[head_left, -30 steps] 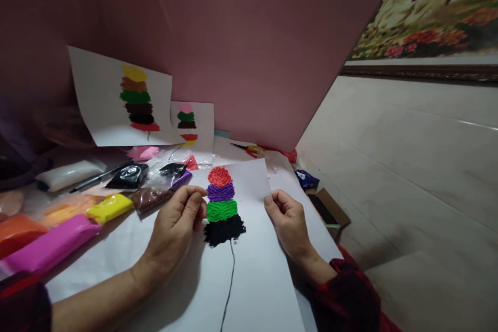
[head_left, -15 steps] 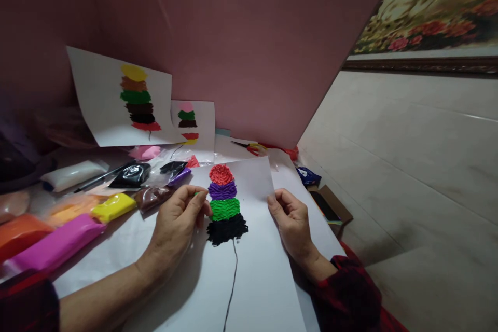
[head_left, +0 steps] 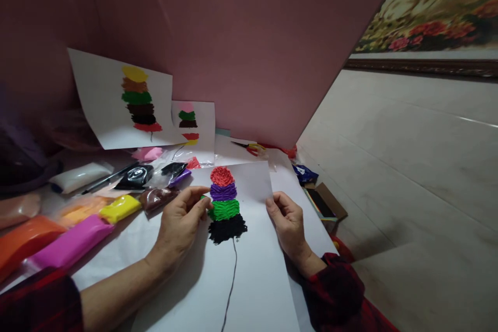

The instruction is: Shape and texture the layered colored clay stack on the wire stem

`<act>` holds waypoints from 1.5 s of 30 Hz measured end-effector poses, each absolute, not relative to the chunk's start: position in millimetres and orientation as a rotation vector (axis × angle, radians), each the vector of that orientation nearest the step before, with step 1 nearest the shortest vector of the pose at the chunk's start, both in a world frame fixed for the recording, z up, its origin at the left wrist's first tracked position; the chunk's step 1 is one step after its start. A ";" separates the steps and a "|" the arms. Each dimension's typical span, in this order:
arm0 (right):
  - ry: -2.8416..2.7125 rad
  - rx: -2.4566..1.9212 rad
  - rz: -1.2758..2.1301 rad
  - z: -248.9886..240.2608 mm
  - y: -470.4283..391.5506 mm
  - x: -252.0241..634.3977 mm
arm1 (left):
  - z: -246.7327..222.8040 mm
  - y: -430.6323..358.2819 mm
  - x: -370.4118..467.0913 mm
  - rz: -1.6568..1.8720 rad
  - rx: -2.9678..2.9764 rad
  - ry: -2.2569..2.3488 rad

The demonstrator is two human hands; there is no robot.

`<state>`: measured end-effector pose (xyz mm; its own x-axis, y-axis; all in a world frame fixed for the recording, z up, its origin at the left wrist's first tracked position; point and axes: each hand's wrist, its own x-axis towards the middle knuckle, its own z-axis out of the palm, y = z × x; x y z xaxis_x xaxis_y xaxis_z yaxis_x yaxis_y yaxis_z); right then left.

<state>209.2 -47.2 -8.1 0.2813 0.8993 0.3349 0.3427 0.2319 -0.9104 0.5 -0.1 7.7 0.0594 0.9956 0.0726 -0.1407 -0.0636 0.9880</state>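
A white paper sheet (head_left: pixel 260 270) carries a stack of textured clay bands: a red round top (head_left: pixel 221 176), a purple band (head_left: pixel 223 192), a green band (head_left: pixel 225 210) and a black base (head_left: pixel 227 229). A thin dark line runs down from the base. My right hand (head_left: pixel 287 225) pinches the sheet's right edge between thumb and fingers. At the left of the bands, my left hand (head_left: pixel 179 225) is closed, with a small bit of green clay (head_left: pixel 203 197) showing between thumb and index finger. Its fingertips touch the purple and green bands' left side.
Bags of coloured clay, among them yellow (head_left: pixel 120 209), magenta (head_left: pixel 73 241), orange (head_left: pixel 29 241) and brown (head_left: pixel 157 199), lie to the left. Two similar pictures (head_left: pixel 87 98) lean against a pink panel (head_left: pixel 241 52). Scissors (head_left: pixel 252 148) lie behind the sheet; an open box (head_left: pixel 330 201) sits right.
My left fingertips have shifted slightly, and more green clay shows between them. The view has moved a little. My right hand keeps its hold on the sheet's edge.
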 end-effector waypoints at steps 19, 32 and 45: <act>-1.207 -1.633 0.478 -9.0 -43.6 202.7 | 8.0 -2.6 0.0 1.138 1.287 1.020; -1.207 -1.490 0.548 -1.4 -45.5 206.6 | 18.4 16.3 -14.4 1.272 1.335 1.250; -0.959 -1.312 0.715 16.0 -43.3 211.1 | 25.3 24.7 -27.8 1.372 1.307 1.289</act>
